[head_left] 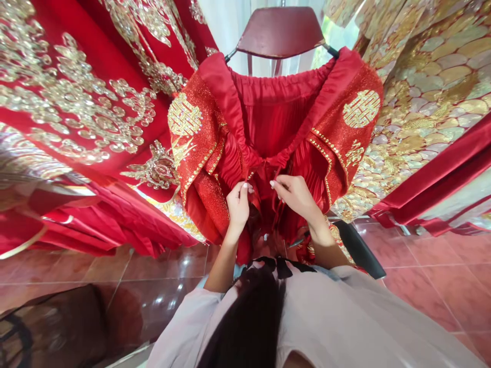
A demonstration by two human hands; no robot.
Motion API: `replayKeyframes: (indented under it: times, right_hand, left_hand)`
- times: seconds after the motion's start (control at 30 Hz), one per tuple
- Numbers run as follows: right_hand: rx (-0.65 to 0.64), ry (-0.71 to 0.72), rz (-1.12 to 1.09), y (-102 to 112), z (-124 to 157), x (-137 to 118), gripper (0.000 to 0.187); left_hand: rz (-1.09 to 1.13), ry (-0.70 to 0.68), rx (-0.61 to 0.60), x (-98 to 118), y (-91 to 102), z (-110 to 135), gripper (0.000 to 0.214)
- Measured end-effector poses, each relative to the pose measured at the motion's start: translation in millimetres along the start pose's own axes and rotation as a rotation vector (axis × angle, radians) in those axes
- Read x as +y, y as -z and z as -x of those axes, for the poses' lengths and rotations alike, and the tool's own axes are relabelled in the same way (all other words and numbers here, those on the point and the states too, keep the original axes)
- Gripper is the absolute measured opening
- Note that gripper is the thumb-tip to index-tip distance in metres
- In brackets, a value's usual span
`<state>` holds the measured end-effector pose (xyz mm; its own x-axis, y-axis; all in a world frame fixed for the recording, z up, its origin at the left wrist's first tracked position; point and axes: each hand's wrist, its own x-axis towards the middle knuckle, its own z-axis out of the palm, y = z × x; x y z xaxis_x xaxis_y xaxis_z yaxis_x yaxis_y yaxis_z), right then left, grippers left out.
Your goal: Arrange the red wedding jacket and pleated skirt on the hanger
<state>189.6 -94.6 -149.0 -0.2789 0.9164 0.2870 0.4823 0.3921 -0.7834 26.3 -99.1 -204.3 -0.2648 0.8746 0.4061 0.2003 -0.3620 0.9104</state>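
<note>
In front of me a red skirt (272, 120) with a gathered waistband hangs by clips from a dark red hanger (282, 33). Its glittery panels carry gold round emblems and beaded edges. My left hand (239, 202) pinches a thin red drawstring just below the waistband's dipped middle. My right hand (293, 191) is closed in a pinch on another end of the drawstring (277, 176), a little to the right. The two hands are apart, and both cord ends come from the waistband's centre.
At the left hangs a red garment (99, 102) with heavy gold beading. A gold scale-patterned garment (433, 102) hangs at the right. Beneath are reddish floor tiles (433, 286), with a dark bag-like object (57, 322) at the lower left and a black item (360, 248) right of the skirt.
</note>
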Motion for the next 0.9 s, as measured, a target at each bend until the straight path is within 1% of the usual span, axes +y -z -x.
replayKeyframes:
  times: [0.1,0.2,0.23,0.3,0.37,0.4,0.47,0.53,0.6,0.67,0.77,0.83,0.9]
  right_hand:
    - [-0.092,-0.068,-0.080,11,21,3,0.032]
    - [-0.113,-0.155,-0.261,11,29,7,0.030]
    - [-0.093,-0.155,-0.308,8,29,8,0.030]
    - [0.006,-0.134,-0.367,-1,27,8,0.029]
    - [0.116,-0.138,-0.431,-10,25,5,0.027]
    - [0.148,-0.151,-0.471,-13,25,3,0.026]
    - [0.135,-0.180,-0.561,-19,24,-1,0.026]
    - [0.091,-0.191,-0.615,-22,24,-4,0.024]
    - [0.100,-0.188,-0.637,-25,24,-6,0.020]
    - [0.161,-0.171,-0.644,-27,25,-8,0.016]
    - [0.232,-0.135,-0.660,-30,26,-9,0.018]
    - [0.267,-0.127,-0.653,-33,26,-9,0.020]
    - [0.288,-0.130,-0.629,-36,26,-8,0.021]
  left_hand:
    - [-0.017,0.020,0.010,7,0.0,1,0.036]
    - [0.041,0.092,-0.075,21,-12.4,16,0.038]
    - [0.073,0.112,-0.109,25,-17.7,23,0.038]
    - [0.130,0.140,-0.158,32,-27.0,37,0.038]
    - [0.165,0.162,-0.158,35,-32.6,47,0.038]
    - [0.172,0.171,-0.149,35,-34.0,50,0.039]
    - [0.176,0.182,-0.142,34,-34.7,52,0.042]
    - [0.189,0.192,-0.171,31,-34.0,51,0.047]
    - [0.232,0.224,-0.204,26,-32.6,50,0.047]
    - [0.308,0.261,-0.184,20,-29.5,48,0.042]
    - [0.416,0.278,-0.077,11,-19.2,44,0.045]
    - [0.381,0.204,0.012,12,-10.0,39,0.039]
    - [0.238,0.023,0.061,20,-2.2,32,0.027]
